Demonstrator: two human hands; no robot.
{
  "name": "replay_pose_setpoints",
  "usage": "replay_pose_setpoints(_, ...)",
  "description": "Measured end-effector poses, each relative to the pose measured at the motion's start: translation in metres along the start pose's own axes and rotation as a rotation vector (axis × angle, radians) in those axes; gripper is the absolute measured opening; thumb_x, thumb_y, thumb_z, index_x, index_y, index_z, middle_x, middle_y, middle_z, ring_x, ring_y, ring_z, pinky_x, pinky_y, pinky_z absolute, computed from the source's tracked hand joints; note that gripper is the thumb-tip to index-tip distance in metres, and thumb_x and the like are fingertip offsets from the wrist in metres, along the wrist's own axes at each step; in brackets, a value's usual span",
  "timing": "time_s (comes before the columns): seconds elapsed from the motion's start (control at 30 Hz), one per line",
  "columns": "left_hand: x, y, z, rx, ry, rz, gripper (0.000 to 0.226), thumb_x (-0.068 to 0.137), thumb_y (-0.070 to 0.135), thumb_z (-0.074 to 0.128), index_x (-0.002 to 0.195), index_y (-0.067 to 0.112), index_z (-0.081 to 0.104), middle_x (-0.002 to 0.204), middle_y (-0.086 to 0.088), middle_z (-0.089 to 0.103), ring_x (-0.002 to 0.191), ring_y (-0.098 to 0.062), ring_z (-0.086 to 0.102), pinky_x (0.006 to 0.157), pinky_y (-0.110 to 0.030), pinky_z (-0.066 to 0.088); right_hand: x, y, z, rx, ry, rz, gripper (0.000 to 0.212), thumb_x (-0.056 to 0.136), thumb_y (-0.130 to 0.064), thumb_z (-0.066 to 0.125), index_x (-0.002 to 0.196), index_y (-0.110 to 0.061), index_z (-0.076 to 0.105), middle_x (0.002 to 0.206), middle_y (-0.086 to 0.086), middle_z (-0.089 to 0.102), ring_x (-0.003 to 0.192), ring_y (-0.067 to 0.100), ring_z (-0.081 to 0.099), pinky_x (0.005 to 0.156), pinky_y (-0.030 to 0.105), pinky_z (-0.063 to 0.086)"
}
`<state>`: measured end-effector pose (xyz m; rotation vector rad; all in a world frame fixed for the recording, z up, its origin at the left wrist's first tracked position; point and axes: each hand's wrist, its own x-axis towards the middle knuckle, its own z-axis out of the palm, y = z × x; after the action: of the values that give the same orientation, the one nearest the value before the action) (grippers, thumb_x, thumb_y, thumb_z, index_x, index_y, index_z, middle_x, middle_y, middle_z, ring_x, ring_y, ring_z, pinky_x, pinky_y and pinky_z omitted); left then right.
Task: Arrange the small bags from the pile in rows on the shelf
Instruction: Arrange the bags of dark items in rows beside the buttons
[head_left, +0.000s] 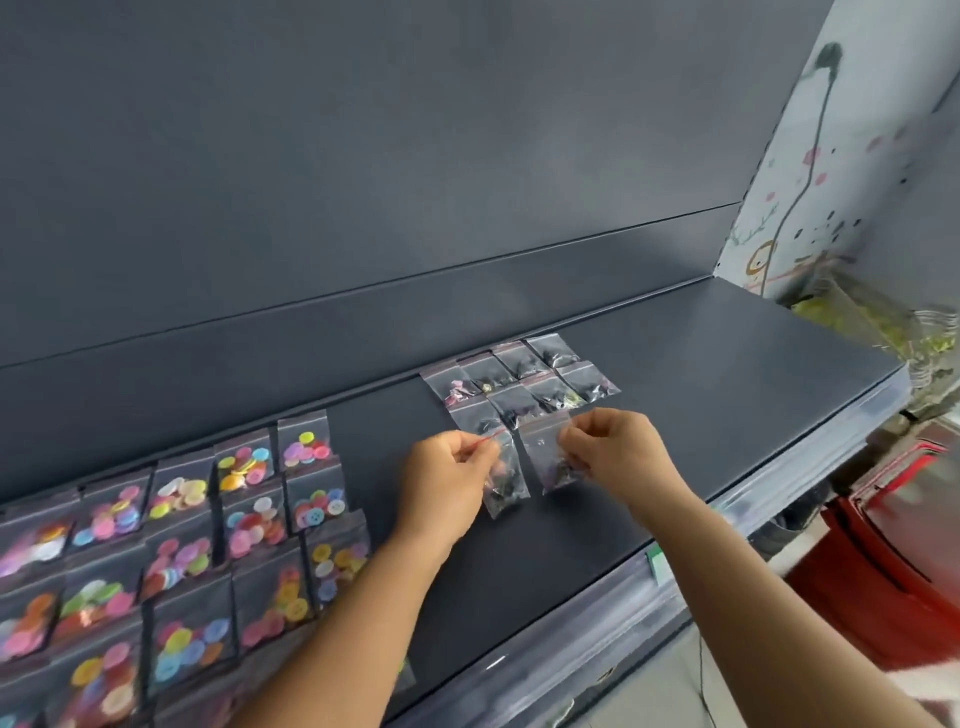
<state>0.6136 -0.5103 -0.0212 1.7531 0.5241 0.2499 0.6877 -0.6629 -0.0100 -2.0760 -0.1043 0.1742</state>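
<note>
Two small bags are held just above the dark shelf (727, 374), in front of the rows already laid there. The left bag (503, 475) is pinched at its red-striped top edge by the curled fingers of the left hand (447, 480), and the right bag (545, 457) is pinched along its side by the fingers of the right hand (613, 452); both hang with their dark contents sagging to the bottom. Just behind them, a cluster of laid bags (519, 379) is seen in two short rows, with edges touching or overlapping. The step in hand appears to be the placing of these two bags as the start of a further row at the front of that cluster. The next move is judged to call for lowering each bag flat, its top edge tucked against the row behind, and then releasing it without disturbing its neighbours. Well apart to the left, larger bags of coloured buttons (171, 561) are laid in overlapping rows.
</note>
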Motion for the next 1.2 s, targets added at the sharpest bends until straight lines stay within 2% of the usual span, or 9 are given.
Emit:
replay_pose_setpoints(0.1, 0.003, 0.001, 0.012, 0.165, 0.057, 0.051, 0.016, 0.087, 0.021, 0.063, 0.071, 0.019, 0.068, 0.065, 0.006, 0.07, 0.058, -0.011, 0.062, 0.066, -0.029, 0.052, 0.013, 0.004, -0.001, -0.084, -0.049, -0.029, 0.017, 0.079, -0.018, 0.062, 0.063, -0.012, 0.06, 0.054, -0.002, 0.062, 0.054, 0.016, 0.055, 0.067, 0.037, 0.053)
replay_pose_setpoints(0.2, 0.004, 0.005, 0.02, 0.409, 0.157, 0.09, 0.011, 0.088, 0.024, 0.061, 0.084, 0.02, 0.07, 0.077, 0.005, 0.071, 0.074, -0.015, 0.066, 0.067, -0.028, 0.053, 0.023, 0.008, -0.003, -0.189, -0.099, -0.082, 0.003, 0.081, -0.02, 0.063, 0.082, -0.018, 0.061, 0.076, -0.001, 0.068, 0.074, 0.021, 0.063, 0.073, 0.03, 0.049)
replay_pose_setpoints(0.33, -0.006, 0.01, 0.026, 0.702, 0.248, 0.112, 0.03, 0.09, 0.032, 0.059, 0.119, 0.022, 0.06, 0.114, 0.002, 0.058, 0.109, -0.019, 0.053, 0.084, -0.033, 0.047, 0.029, 0.014, -0.012, -0.366, -0.139, -0.233, 0.031, 0.083, -0.021, 0.064, 0.112, -0.019, 0.057, 0.106, -0.002, 0.058, 0.095, 0.022, 0.059, 0.077, 0.028, 0.044)
replay_pose_setpoints(0.43, -0.019, 0.01, 0.028, 0.799, 0.267, 0.217, 0.035, 0.092, 0.031, 0.057, 0.126, 0.025, 0.056, 0.119, 0.005, 0.05, 0.116, -0.017, 0.041, 0.088, -0.029, 0.042, 0.03, 0.018, -0.018, -0.409, -0.205, -0.416, 0.028, 0.082, -0.023, 0.066, 0.11, -0.023, 0.062, 0.109, -0.001, 0.054, 0.096, 0.02, 0.056, 0.078, 0.027, 0.042)
replay_pose_setpoints(0.53, -0.028, 0.008, 0.03, 0.852, 0.193, 0.282, 0.035, 0.093, 0.028, 0.056, 0.128, 0.024, 0.059, 0.125, 0.008, 0.051, 0.119, -0.015, 0.038, 0.096, -0.026, 0.037, 0.028, 0.023, -0.02, -0.428, -0.326, -0.568, 0.022, 0.082, -0.025, 0.067, 0.104, -0.023, 0.069, 0.11, -0.001, 0.059, 0.104, 0.018, 0.052, 0.088, 0.029, 0.042)
replay_pose_setpoints(0.63, -0.03, 0.006, 0.032, 0.923, 0.218, 0.313, 0.034, 0.093, 0.025, 0.055, 0.127, 0.021, 0.06, 0.139, 0.005, 0.045, 0.129, -0.017, 0.032, 0.104, -0.029, 0.033, 0.028, 0.028, -0.015, -0.448, -0.391, -0.688, 0.011, 0.081, -0.024, 0.068, 0.092, -0.021, 0.071, 0.102, -0.002, 0.062, 0.099, 0.022, 0.054, 0.086, 0.029, 0.042)
replay_pose_setpoints(0.8, -0.032, 0.002, 0.036, 0.931, 0.113, 0.265, 0.033, 0.098, 0.027, 0.047, 0.127, 0.021, 0.06, 0.13, 0.008, 0.054, 0.12, -0.014, 0.041, 0.098, -0.028, 0.04, 0.032, 0.033, -0.017, -0.47, -0.365, -0.739, 0.006, 0.082, -0.024, 0.067, 0.087, -0.022, 0.07, 0.097, -0.003, 0.063, 0.095, 0.023, 0.054, 0.083, 0.03, 0.043)
replay_pose_setpoints(0.93, -0.033, 0.0, 0.043, 0.939, 0.155, 0.228, 0.034, 0.097, 0.032, 0.047, 0.127, 0.021, 0.06, 0.123, 0.008, 0.056, 0.114, -0.014, 0.044, 0.089, -0.031, 0.045, 0.035, 0.032, -0.02, -0.482, -0.363, -0.711, 0.009, 0.082, -0.021, 0.065, 0.089, -0.021, 0.07, 0.102, -0.004, 0.064, 0.1, 0.021, 0.052, 0.082, 0.034, 0.047)
replay_pose_setpoints(1.2, -0.026, 0.0, 0.05, 0.916, 0.145, 0.231, 0.033, 0.097, 0.028, 0.048, 0.124, 0.015, 0.061, 0.129, 0.007, 0.055, 0.117, -0.016, 0.044, 0.095, -0.033, 0.043, 0.04, 0.031, -0.016, -0.478, -0.408, -0.741, 0.006, 0.084, -0.02, 0.062, 0.087, -0.018, 0.068, 0.096, -0.008, 0.064, 0.098, 0.018, 0.053, 0.081, 0.029, 0.046)
